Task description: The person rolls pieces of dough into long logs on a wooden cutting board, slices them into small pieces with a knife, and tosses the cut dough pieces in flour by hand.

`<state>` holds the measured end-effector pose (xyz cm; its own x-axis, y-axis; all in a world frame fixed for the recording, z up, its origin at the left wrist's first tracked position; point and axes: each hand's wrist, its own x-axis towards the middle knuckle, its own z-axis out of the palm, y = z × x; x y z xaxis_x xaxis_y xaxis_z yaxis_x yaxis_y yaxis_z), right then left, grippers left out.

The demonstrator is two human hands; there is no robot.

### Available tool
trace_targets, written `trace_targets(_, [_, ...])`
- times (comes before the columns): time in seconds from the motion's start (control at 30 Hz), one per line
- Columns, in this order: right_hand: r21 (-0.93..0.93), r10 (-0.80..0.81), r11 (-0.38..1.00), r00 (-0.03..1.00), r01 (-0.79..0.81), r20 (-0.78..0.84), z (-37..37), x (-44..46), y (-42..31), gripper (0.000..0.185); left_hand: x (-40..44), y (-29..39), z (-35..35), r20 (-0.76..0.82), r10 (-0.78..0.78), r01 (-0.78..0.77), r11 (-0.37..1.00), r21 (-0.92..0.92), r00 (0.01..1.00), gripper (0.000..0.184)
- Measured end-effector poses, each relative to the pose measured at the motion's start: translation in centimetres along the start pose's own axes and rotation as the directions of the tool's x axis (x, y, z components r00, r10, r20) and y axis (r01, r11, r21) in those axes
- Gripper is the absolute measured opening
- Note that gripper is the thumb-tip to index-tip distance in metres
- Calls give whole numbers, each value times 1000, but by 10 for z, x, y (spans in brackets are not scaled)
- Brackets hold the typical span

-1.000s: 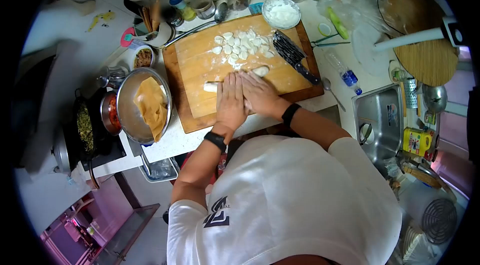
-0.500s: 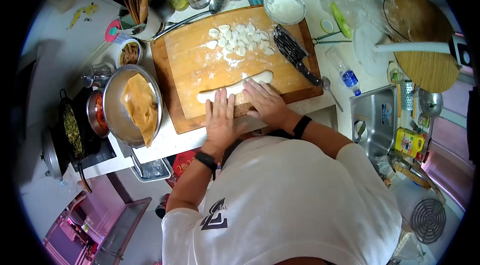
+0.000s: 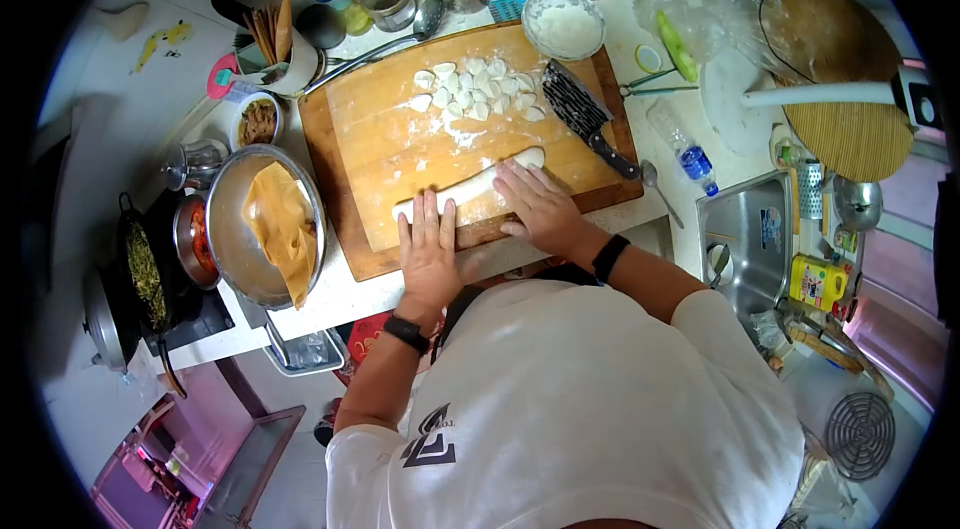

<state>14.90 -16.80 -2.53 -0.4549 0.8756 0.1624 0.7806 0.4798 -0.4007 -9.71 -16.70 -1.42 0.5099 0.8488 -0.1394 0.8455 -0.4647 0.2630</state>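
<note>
A long roll of white dough (image 3: 470, 184) lies slantwise across the near part of a floured wooden board (image 3: 380, 129). My left hand (image 3: 430, 247) is open, its outstretched fingers resting on the roll near its left end. Toward the right end, my right hand (image 3: 540, 204) presses on the dough with fingers extended and flat. Several small cut dough pieces (image 3: 480, 87) are gathered on the far half of the board. Right of them lies a cleaver (image 3: 577, 104), its dark blade dusted with flour and its black handle toward me.
A bowl of flour (image 3: 564, 24) overlaps the board's far right corner. Left of the board stands a large metal bowl (image 3: 226, 249) with a tan cloth (image 3: 275, 214). A ladle (image 3: 428, 19) lies behind. On the right are a plastic bottle (image 3: 690, 154) and a sink (image 3: 750, 274).
My hands have moved slightly apart along the dough roll, the left one toward its left end. The dough roll looks slightly longer and thinner in its middle.
</note>
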Motion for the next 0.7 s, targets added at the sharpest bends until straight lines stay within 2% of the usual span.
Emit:
trace_targets(0.1, [-28,32,999,998,-31,52,-3,40,19,69,40,-20,-4,-89,19,-20,1000,-17,996,97])
trace_targets(0.17, [-67,31,997,999,-29,21,-6,61,26,68,72,-34,-1,-222,-71,80,996,30,972,95])
trace_targets(0.3, [-100,10,995,1000,-11,-14,-12,51,22,68,74,-37,0,-229,-86,104,992,67,970,93])
trace_targets(0.37, [-37,8,999,1000,-7,7,-5,19,13,69,36,-26,1,-177,-10,12,1000,13,984,94])
trace_targets(0.43, [12,20,1000,1000,-20,-16,-6,-2,7,70,1,-11,-4,-63,9,-9,1000,8,998,98])
trace_targets(0.5, [39,24,999,1000,-23,-19,-3,-9,5,68,-7,-9,-2,-39,15,-14,1000,12,999,97])
trace_targets(0.53, [42,22,999,1000,-21,-17,-4,-3,6,68,0,-16,2,-84,12,-9,999,34,996,95])
trace_targets(0.6, [-32,53,998,999,-52,10,-6,24,15,64,32,-30,7,-191,-40,44,999,15,981,89])
trace_targets(0.63, [-33,50,998,999,-50,6,-8,34,17,64,46,-35,5,-194,-40,44,999,18,980,89])
trace_targets(0.7, [-35,73,997,995,-70,73,-14,52,21,62,70,-39,-2,-156,-159,175,980,93,975,87])
